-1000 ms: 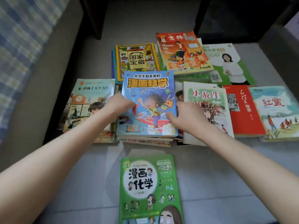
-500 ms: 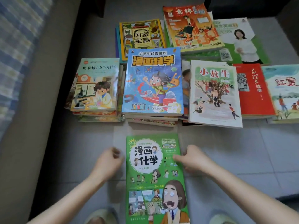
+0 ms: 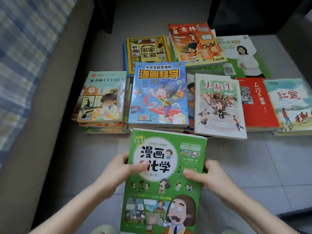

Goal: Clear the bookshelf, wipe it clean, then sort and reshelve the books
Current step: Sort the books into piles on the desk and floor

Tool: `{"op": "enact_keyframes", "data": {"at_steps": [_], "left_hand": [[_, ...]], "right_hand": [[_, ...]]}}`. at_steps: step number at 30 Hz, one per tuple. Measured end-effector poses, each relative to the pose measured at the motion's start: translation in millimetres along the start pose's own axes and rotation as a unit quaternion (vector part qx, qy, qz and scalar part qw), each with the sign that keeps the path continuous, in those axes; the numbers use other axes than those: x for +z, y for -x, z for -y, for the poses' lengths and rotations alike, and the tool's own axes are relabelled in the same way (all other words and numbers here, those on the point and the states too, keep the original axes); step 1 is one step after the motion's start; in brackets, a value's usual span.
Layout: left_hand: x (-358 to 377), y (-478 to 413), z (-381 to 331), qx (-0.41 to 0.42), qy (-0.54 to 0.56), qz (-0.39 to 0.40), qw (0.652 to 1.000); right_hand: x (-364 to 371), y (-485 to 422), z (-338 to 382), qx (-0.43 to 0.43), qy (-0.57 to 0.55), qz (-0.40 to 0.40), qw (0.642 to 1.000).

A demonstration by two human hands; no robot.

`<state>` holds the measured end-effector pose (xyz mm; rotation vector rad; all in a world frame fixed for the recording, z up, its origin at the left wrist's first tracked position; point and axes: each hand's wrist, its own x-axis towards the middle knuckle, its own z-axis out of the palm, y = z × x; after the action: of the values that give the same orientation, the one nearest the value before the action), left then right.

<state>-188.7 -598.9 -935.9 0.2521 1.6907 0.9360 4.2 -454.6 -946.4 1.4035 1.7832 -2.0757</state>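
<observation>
— From the head camera, where is the green book [image 3: 164,184]?
— Low in the middle, cover up, held in both hands above the tiled floor [image 3: 253,166]. Its far edge reaches the front of the pile topped by the blue book [image 3: 158,93].

— How do the hands hold it?
— The left hand [image 3: 118,169] pinches the left edge, thumb [image 3: 143,166] lying on the cover and the fingers hidden under it. The right hand [image 3: 214,176] does the same on the right edge, thumb pressed on the cover and fingers curled behind.

— And the other books?
— All flat on the floor beyond it. Left of the blue book is a short pile topped by the clock book [image 3: 103,97]. Behind the blue one lies the yellow book [image 3: 148,51], and right of that the orange book [image 3: 195,43], which overlaps a white-and-green book [image 3: 243,56]. In the nearer row, right of the blue one, come the tree book [image 3: 217,105], the red book [image 3: 256,102] and the landscape book [image 3: 292,102], side by side and touching or overlapping.

— What is around them?
— A checked cloth [image 3: 25,56] runs along the left, and dark furniture [image 3: 244,12] stands at the back.
</observation>
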Motion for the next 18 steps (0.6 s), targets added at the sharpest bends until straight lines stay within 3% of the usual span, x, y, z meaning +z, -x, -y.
{"op": "enact_keyframes", "data": {"at_steps": [4, 8, 10, 13, 14, 15, 17, 18], "left_hand": [[-12.8, -11.5, -69.1, 0.098, 0.056, -0.049, 0.992], [-26.0, -54.6, -141.7, 0.152, 0.057, -0.128, 0.979], [-31.0, -84.8, -167.6, 0.179, -0.005, -0.175, 0.968], [-30.7, -122.9, -175.6, 0.165, -0.221, -0.244, 0.929], [-31.3, -130.6, -173.3, 0.158, -0.313, -0.267, 0.898], [-32.1, -133.2, -168.3, 0.16, -0.401, -0.298, 0.851], [-39.6, -141.4, -165.6, 0.177, -0.489, -0.351, 0.779], [-45.0, -147.0, -169.1, 0.191, -0.483, -0.374, 0.769]], "right_hand": [[-9.4, -6.6, 78.3, -0.155, -0.003, -0.071, 0.985], [-28.1, -58.4, 153.1, -0.171, -0.031, -0.114, 0.978], [-33.9, -92.8, 176.5, -0.175, 0.019, -0.148, 0.973], [-34.8, -136.9, 182.9, -0.168, 0.185, -0.195, 0.948], [-33.4, -146.0, 181.8, -0.148, 0.28, -0.203, 0.927], [-29.7, -150.4, 179.2, -0.116, 0.404, -0.22, 0.88], [-25.0, -159.5, 177.4, -0.104, 0.62, -0.303, 0.716], [-23.1, -163.6, 178.6, -0.147, 0.66, -0.347, 0.65]]}}
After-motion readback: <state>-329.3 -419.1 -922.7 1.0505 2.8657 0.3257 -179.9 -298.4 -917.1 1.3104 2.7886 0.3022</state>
